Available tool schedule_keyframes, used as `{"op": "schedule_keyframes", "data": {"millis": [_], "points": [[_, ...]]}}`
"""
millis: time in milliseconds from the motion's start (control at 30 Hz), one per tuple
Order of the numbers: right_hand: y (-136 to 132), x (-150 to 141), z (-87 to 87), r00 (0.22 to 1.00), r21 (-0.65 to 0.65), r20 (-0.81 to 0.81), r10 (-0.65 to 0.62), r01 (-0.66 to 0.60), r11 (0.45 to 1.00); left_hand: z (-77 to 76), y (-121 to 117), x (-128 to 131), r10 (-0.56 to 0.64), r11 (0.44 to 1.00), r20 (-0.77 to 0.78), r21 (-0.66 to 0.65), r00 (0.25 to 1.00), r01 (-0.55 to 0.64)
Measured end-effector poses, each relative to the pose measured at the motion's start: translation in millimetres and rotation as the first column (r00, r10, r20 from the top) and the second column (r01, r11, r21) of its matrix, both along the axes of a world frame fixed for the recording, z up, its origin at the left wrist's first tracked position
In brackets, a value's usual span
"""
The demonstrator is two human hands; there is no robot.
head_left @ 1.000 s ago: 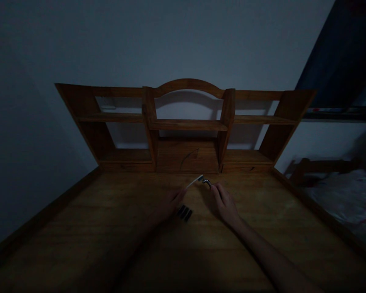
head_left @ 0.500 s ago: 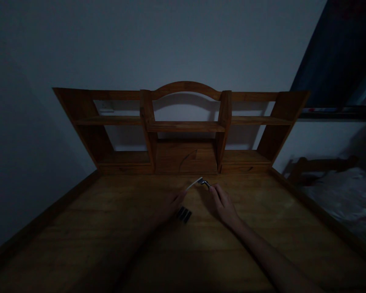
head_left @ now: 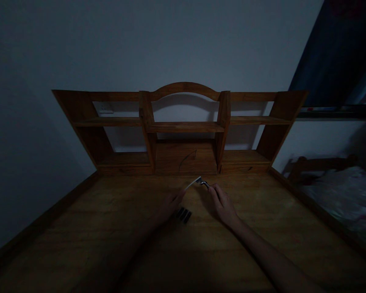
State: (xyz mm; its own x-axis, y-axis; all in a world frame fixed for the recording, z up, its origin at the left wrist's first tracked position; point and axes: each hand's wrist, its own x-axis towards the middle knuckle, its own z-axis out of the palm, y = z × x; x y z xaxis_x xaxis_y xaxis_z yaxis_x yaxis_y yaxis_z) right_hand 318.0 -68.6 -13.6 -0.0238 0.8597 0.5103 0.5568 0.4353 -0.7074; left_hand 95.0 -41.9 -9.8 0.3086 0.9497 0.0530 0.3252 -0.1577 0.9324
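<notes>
My right hand [head_left: 222, 204] is closed around the handle of a shiny metal razor [head_left: 204, 183], whose head points to the left. Pinched in my left hand [head_left: 171, 203] is a thin white stick [head_left: 191, 184]; the dimness hides whether it is a brush. Its far end meets or overlaps the razor's head, and I cannot tell if the two touch. Beside my left hand, a group of small black oblong pieces [head_left: 184, 215] lies side by side on the wooden table.
The wooden table [head_left: 232, 252] has raised side edges. Along its back stands a wooden shelf unit [head_left: 186, 127] against the wall. To the right, beyond the table, are a wooden rail [head_left: 326, 163] and a pale, plastic-looking cover [head_left: 347, 195]. The room is dim.
The tip of the white stick has shifted slightly left along the razor's head. Both hands keep their hold, and the black pieces lie as before.
</notes>
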Motion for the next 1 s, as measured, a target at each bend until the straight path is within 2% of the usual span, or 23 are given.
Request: {"op": "schedule_keyframes", "data": {"millis": [100, 267, 433, 567, 700, 1000], "points": [[0.0, -0.4, 0.8, 1.0, 0.0, 0.003, 0.004, -0.004, 1.0, 0.6, 0.7, -1.8, 0.007, 0.998, -0.021, 0.056, 1.0, -0.006], [0.0, -0.9, 0.7, 1.0, -0.01, -0.002, -0.002, 0.002, 1.0, 0.6, -1.3, -0.7, -0.044, 0.999, -0.036, 0.025, 0.998, 0.045], [-1.0, -0.3, 1.0, 1.0, -0.009, -0.004, 0.0, 0.0, 1.0, 0.0, 0.0, 1.6, -0.011, 0.999, 0.011, 0.043, 1.0, 0.011], [-1.7, 0.0, 3.4, 1.0, -0.002, 0.0, 0.006, -0.006, 1.0, 0.8, -1.2, -0.7, -0.012, 0.997, -0.009, 0.073, 1.0, 0.013], [-0.5, -0.3, 3.6, 1.0, 0.013, -0.03, 0.005, -0.005, 1.0, -0.1, -2.6, -1.0, -0.025, 0.998, -0.059, 0.052, 0.998, 0.029], [-0.3, -2.0, 2.5, 0.999, 0.012, -0.05, -0.001, 0.001, 1.0, 1.7, 0.3, -1.2, 0.025, 0.999, -0.042, 0.036, 0.999, -0.023]]}}
